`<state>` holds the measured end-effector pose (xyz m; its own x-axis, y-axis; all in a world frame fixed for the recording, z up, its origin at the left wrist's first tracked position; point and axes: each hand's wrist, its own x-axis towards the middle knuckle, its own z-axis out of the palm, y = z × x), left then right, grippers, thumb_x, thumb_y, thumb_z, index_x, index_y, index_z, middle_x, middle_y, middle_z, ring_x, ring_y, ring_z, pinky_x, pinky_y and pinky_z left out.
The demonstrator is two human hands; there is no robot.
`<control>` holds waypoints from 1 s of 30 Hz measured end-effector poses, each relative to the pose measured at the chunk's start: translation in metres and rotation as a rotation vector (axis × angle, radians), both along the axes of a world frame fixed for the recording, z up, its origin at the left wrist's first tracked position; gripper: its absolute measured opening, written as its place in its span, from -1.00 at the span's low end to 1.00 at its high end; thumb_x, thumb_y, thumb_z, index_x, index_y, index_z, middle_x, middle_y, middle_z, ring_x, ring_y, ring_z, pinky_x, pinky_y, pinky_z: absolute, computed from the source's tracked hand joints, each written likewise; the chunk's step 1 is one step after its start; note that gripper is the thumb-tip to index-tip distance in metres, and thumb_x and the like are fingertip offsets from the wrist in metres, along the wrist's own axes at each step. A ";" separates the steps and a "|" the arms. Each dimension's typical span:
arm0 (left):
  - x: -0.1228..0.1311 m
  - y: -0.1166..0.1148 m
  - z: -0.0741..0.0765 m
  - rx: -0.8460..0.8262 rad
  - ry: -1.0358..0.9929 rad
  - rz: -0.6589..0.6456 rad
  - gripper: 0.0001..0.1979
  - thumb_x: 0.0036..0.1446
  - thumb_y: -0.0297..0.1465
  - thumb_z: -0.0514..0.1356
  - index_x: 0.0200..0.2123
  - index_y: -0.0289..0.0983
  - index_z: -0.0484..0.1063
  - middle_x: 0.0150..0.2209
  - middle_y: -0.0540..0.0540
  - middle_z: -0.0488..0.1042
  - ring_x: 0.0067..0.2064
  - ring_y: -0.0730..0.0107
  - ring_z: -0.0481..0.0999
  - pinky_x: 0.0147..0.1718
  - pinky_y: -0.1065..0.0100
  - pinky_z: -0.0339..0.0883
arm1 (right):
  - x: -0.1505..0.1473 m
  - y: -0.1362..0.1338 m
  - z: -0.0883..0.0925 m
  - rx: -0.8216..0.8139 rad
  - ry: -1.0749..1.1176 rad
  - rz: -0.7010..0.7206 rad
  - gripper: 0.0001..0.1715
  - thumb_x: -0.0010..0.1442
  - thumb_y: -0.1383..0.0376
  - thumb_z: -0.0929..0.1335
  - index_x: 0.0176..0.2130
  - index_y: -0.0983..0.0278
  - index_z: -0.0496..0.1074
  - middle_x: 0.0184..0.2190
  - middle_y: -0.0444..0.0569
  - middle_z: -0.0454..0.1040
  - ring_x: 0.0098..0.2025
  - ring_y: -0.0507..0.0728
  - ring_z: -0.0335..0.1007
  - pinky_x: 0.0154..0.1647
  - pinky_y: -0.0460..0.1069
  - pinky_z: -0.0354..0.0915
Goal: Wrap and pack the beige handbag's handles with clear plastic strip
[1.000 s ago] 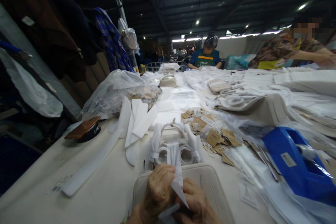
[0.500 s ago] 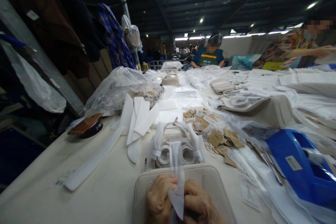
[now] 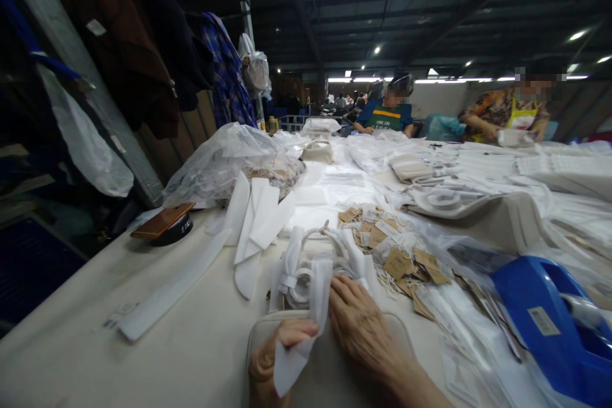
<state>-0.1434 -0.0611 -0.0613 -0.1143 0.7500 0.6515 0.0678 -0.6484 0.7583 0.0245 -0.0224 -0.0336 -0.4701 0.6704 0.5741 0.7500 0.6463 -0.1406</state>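
In front of me lies a beige bag (image 3: 325, 382) with rounded corners. Its wrapped handle (image 3: 335, 237) and a rolled strap (image 3: 300, 290) are at the far end. My left hand (image 3: 282, 347) pinches a thin white wrapping strip (image 3: 319, 293), which runs up over the handle area, its loose end hanging below my fingers. Stretched out flat, my right hand (image 3: 356, 319) rests on the right side of the bag, fingertips beside the strip and over the right-hand roll, which is mostly hidden.
White foam pieces (image 3: 258, 223) and a phone (image 3: 162, 220) on a black roll are to the left. Brown paper tags (image 3: 401, 261) and a blue tape dispenser (image 3: 549, 325) are to the right. Two people (image 3: 385, 115) work across the table.
My right hand has left the strip's lower end, moved forward and flattened on the bag. My left hand still holds the strip, its end now swung leftward. The view has shifted slightly.
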 end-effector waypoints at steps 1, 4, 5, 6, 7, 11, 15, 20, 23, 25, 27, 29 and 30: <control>-0.001 0.002 0.000 0.029 0.002 -0.024 -0.93 0.11 -0.40 0.23 -0.38 -0.25 0.52 -0.37 -0.10 0.58 -0.34 0.28 0.58 -0.29 0.37 0.49 | -0.006 0.008 -0.002 0.020 -0.045 -0.031 -0.57 0.08 0.50 0.21 -0.07 0.35 0.43 -0.10 0.11 0.48 -0.02 0.22 0.35 0.01 0.12 0.33; -0.001 0.005 0.003 0.142 0.112 -0.072 -0.93 0.12 -0.39 0.23 -0.34 -0.27 0.50 -0.37 -0.12 0.58 -0.33 0.28 0.59 -0.32 0.40 0.50 | -0.020 0.025 -0.015 0.027 -0.159 -0.106 -0.55 0.03 0.44 0.27 -0.05 0.38 0.45 -0.06 0.16 0.47 0.04 0.26 0.32 0.08 0.17 0.27; -0.001 0.006 0.004 0.176 0.157 -0.058 -0.94 0.12 -0.41 0.23 -0.34 -0.27 0.49 -0.38 -0.13 0.58 -0.34 0.29 0.59 -0.33 0.40 0.50 | -0.022 0.027 -0.020 0.013 -0.190 -0.129 -0.54 0.03 0.43 0.28 -0.04 0.40 0.44 -0.03 0.19 0.45 0.06 0.29 0.30 0.11 0.19 0.24; 0.000 0.007 0.004 0.209 0.194 -0.036 -0.95 0.12 -0.43 0.22 -0.33 -0.28 0.48 -0.38 -0.13 0.58 -0.34 0.29 0.59 -0.34 0.41 0.50 | -0.023 0.029 -0.023 -0.011 -0.218 -0.138 -0.53 0.03 0.42 0.28 -0.02 0.42 0.43 -0.01 0.22 0.43 0.08 0.30 0.28 0.13 0.21 0.20; 0.000 0.007 0.004 0.228 0.227 -0.017 -0.96 0.12 -0.45 0.21 -0.33 -0.28 0.47 -0.38 -0.12 0.58 -0.34 0.30 0.59 -0.35 0.41 0.50 | -0.022 0.030 -0.025 -0.036 -0.239 -0.132 -0.52 0.05 0.42 0.28 0.00 0.43 0.42 0.01 0.23 0.42 0.10 0.32 0.26 0.14 0.23 0.17; 0.001 0.008 -0.003 0.214 0.308 0.028 -0.94 0.14 -0.51 0.18 -0.32 -0.27 0.45 -0.36 -0.10 0.57 -0.31 0.35 0.58 -0.32 0.43 0.50 | -0.019 0.035 -0.020 -0.152 -0.264 -0.089 -0.54 0.14 0.37 0.26 0.04 0.38 0.38 0.01 0.19 0.42 0.11 0.32 0.23 0.13 0.23 0.13; 0.003 0.010 -0.011 0.225 0.381 0.058 -0.91 0.11 -0.55 0.18 -0.32 -0.26 0.42 -0.39 -0.08 0.56 -0.32 0.37 0.57 -0.34 0.44 0.50 | -0.024 0.043 -0.008 -0.265 -0.241 -0.120 -0.61 0.17 0.40 0.23 -0.02 0.33 0.42 -0.04 0.18 0.43 0.04 0.31 0.25 0.08 0.23 0.12; 0.009 0.006 -0.005 0.267 0.462 0.152 -0.82 0.12 -0.62 0.07 -0.38 -0.25 0.38 -0.42 -0.03 0.55 -0.34 0.42 0.56 -0.33 0.45 0.48 | -0.022 0.049 -0.003 -0.320 -0.166 -0.071 -0.64 0.09 0.47 0.25 -0.12 0.35 0.47 -0.11 0.13 0.46 -0.02 0.23 0.27 0.04 0.14 0.14; 0.013 -0.001 -0.001 0.288 0.621 0.195 -0.73 0.05 -0.68 -0.03 -0.39 -0.26 0.37 -0.39 -0.04 0.56 -0.28 0.40 0.56 -0.29 0.40 0.46 | -0.012 0.049 -0.001 -0.325 -0.103 -0.001 -0.70 0.06 0.53 0.24 -0.29 0.35 0.50 -0.23 0.05 0.50 -0.12 0.14 0.34 0.01 0.06 0.19; 0.015 -0.004 -0.001 0.331 0.671 0.237 -0.72 0.04 -0.69 -0.05 -0.41 -0.27 0.37 -0.40 -0.06 0.56 -0.29 0.39 0.55 -0.31 0.39 0.45 | -0.005 0.043 0.000 -0.306 -0.060 0.047 -0.71 0.09 0.54 0.22 -0.41 0.33 0.48 -0.30 0.00 0.51 -0.14 0.10 0.36 0.11 0.05 0.13; 0.017 -0.006 -0.002 0.360 0.688 0.252 -0.71 0.05 -0.69 -0.06 -0.42 -0.28 0.38 -0.38 -0.08 0.56 -0.28 0.37 0.55 -0.32 0.38 0.44 | 0.003 0.032 0.000 -0.266 -0.019 0.082 -0.70 0.14 0.51 0.20 -0.38 0.31 0.47 -0.26 -0.01 0.50 -0.07 0.09 0.34 0.23 0.08 0.02; 0.018 -0.007 -0.004 0.411 0.709 0.265 -0.70 0.05 -0.69 -0.06 -0.40 -0.31 0.41 -0.35 -0.12 0.57 -0.26 0.35 0.55 -0.30 0.36 0.43 | 0.010 0.018 -0.002 -0.169 0.060 0.095 -0.70 0.20 0.48 0.18 -0.22 0.32 0.45 -0.16 0.04 0.47 0.02 0.12 0.29 0.25 0.15 0.02; 0.018 -0.008 -0.005 0.449 0.723 0.279 -0.70 0.05 -0.69 -0.07 -0.39 -0.32 0.42 -0.34 -0.13 0.57 -0.25 0.33 0.54 -0.28 0.36 0.42 | 0.013 0.010 -0.004 -0.109 0.109 0.097 -0.68 0.21 0.48 0.17 -0.12 0.33 0.41 -0.12 0.07 0.45 0.04 0.14 0.28 0.22 0.17 0.08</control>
<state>-0.1253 -0.0690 -0.0665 0.2982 0.4131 0.8605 0.6301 -0.7624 0.1476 0.0373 -0.0127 -0.0374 -0.4744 0.6859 0.5518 0.6616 0.6913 -0.2906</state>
